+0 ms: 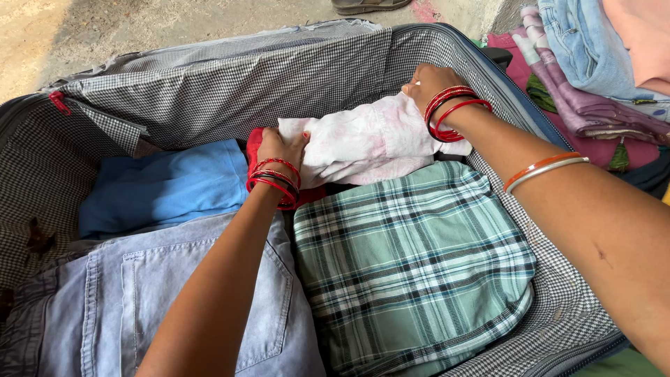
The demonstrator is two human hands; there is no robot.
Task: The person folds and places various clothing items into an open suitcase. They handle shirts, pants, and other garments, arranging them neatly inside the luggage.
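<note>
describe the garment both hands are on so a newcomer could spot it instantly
Start at the open suitcase with its checked lining. At its far end, past the green plaid shirt, lies a folded white cloth with the left hand and right hand pressing its two ends. It is the only pale, faintly pink-patterned piece there.

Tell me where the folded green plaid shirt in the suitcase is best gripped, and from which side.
Probably the green plaid shirt is best taken at its near, rounded folded edge, coming from above on the open suitcase side. It lies flat on top, uncovered, while its far edge sits under the white garment that the left hand and right hand are pressing.
</note>
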